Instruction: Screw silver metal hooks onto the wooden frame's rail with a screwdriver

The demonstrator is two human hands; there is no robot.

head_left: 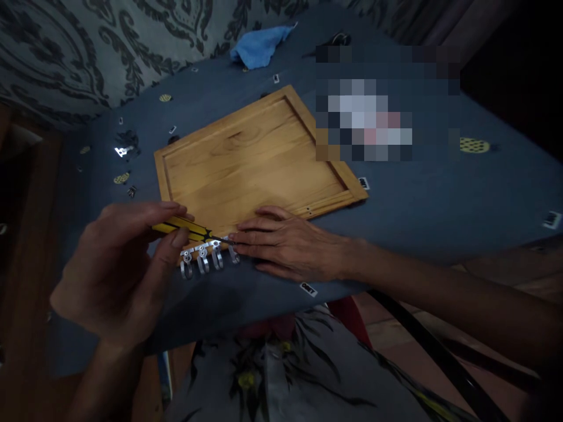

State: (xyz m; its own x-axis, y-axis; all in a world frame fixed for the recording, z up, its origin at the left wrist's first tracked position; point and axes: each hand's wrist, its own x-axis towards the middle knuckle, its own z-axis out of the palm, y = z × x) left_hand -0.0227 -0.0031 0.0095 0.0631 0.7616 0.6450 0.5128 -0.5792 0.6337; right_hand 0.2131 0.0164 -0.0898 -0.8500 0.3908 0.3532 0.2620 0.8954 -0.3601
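Observation:
A shallow wooden board with a raised rim (259,158) lies on a table under a dark blue cloth (440,199). A silver metal hook rack (206,255) with several curved hooks sits against the board's near edge. My left hand (118,269) is closed round the handle of a yellow-and-black screwdriver (185,230), whose tip points right along the rack. My right hand (285,243) lies flat over the rack's right end and the board's edge, its fingertips pinched at the screwdriver tip.
A crumpled blue rag (259,46) lies at the table's far side. Small screws, metal bits and yellow round pieces (474,145) are scattered over the cloth. A patterned grey fabric (65,53) hangs behind. A blurred-out patch covers the board's right corner.

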